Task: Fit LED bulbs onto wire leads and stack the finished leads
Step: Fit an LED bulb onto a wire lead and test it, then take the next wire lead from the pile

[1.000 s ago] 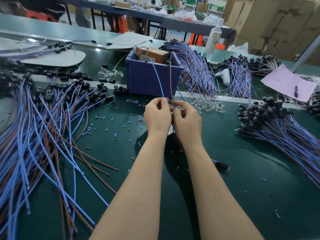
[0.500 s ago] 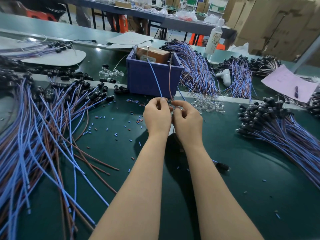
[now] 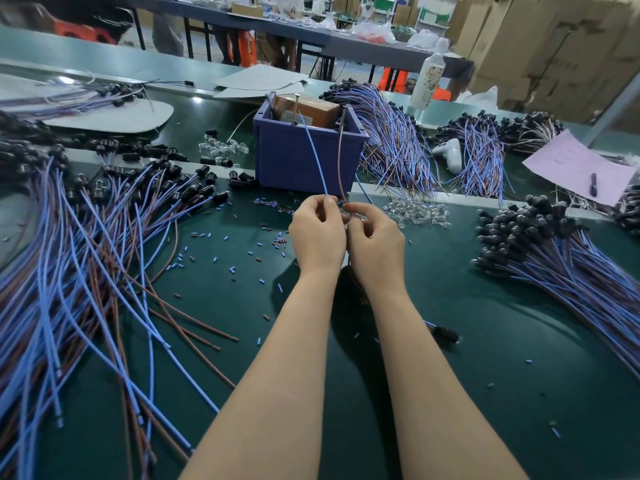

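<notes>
1. Wire lead: blue wire (image 3: 316,161) and brown wire (image 3: 340,161), near ends pinched between both hands at bench centre. Free lengths arc up before a blue bin (image 3: 294,161). The bulb is hidden by fingertips.
2. Left hand (image 3: 318,233): fingers curled, pinching the blue wire, apparently to steady it.
3. Right hand (image 3: 375,237): fingers curled round the brown wire's end, probably seating a bulb.
4. Clear LED bulbs (image 3: 415,211): heaped just beside the right hand, within reach.
5. Finished leads (image 3: 554,251): stacked right. Loose leads (image 3: 86,254) are fanned left.
6. Green bench mat (image 3: 485,358): strewn with sleeve pieces (image 3: 232,270). Cardboard cartons (image 3: 554,46) stand behind.
</notes>
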Demonstrator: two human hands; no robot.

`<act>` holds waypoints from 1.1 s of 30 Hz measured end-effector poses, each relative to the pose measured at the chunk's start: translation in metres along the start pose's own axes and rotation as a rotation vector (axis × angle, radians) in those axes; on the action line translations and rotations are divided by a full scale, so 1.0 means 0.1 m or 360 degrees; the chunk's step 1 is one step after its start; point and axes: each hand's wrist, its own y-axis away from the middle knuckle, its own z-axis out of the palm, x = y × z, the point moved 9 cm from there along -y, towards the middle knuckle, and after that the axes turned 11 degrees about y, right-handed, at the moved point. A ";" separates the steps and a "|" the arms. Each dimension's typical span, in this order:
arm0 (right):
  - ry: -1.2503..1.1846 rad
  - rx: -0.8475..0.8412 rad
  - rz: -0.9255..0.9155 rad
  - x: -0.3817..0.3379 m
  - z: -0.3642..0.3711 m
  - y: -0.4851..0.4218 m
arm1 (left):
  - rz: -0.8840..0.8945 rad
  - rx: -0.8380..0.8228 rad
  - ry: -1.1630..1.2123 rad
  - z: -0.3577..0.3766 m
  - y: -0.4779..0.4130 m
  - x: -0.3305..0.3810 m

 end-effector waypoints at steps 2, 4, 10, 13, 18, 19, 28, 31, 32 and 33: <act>0.0000 0.0005 -0.0004 0.01 -0.01 0.00 | 0.0010 0.0021 0.0000 -0.01 0.01 0.01; 0.0006 0.0002 -0.0008 0.01 0.00 0.00 | -0.0019 0.0042 0.0019 -0.03 -0.01 -0.01; 0.0025 0.0005 -0.0018 0.01 0.01 -0.01 | -0.0131 0.0008 0.0026 -0.03 -0.05 -0.08; 0.0043 0.0015 -0.0045 0.01 0.00 -0.01 | -0.0156 -0.0019 0.0019 -0.01 -0.06 -0.09; 0.0019 -0.0002 -0.0051 0.00 0.01 0.00 | -0.0166 -0.0032 0.0013 -0.01 -0.06 -0.09; 0.0021 -0.0004 -0.0050 0.00 0.01 0.00 | -0.0164 -0.0034 0.0010 -0.01 -0.06 -0.09; 0.0021 -0.0027 -0.0051 -0.02 0.01 0.01 | -0.0183 -0.0108 0.0048 0.02 -0.05 -0.09; 0.0019 -0.0177 -0.0083 -0.11 0.03 0.00 | -0.0189 -0.0302 0.0073 0.15 -0.02 -0.01; 0.0051 -0.0259 -0.0139 -0.16 0.02 0.00 | -0.0153 -0.0365 0.0056 0.20 0.00 0.06; 0.0091 -0.0348 -0.0208 -0.22 0.00 0.00 | -0.0097 -0.0425 0.0052 0.24 0.02 0.14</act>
